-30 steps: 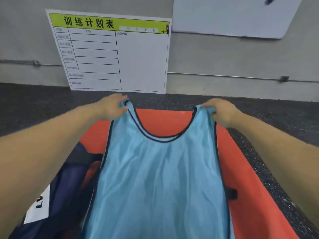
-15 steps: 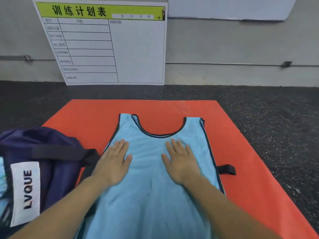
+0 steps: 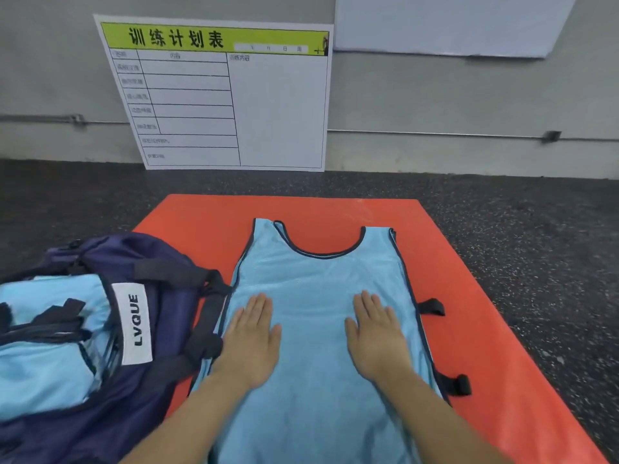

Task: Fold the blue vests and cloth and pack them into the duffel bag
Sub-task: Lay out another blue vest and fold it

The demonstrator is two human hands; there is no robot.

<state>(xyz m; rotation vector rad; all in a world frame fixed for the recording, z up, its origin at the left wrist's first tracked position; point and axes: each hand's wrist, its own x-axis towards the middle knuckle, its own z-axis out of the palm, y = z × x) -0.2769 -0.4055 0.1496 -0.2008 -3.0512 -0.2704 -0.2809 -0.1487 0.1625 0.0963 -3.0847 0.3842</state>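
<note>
The blue vest [image 3: 318, 296] lay flat, long axis running 12 to 6. Left hand [image 3: 250, 343] and right hand [image 3: 376, 339] pressed it with fingers straight, grasping nothing; the duffel bag [image 3: 100, 329] sat at 9, nearer the left.

Grey wall [image 3: 469, 95] above dark speckled floor [image 3: 536, 246].
Against that wall, a white planning board [image 3: 278, 112] with a green header and black grid lines, standing on the floor; beside it, higher up, a blank whiteboard [image 3: 452, 25]. Along the wall's lower part, a thin pipe [image 3: 435, 133] on clips. On the floor, an orange mat [image 3: 207, 222].
</note>
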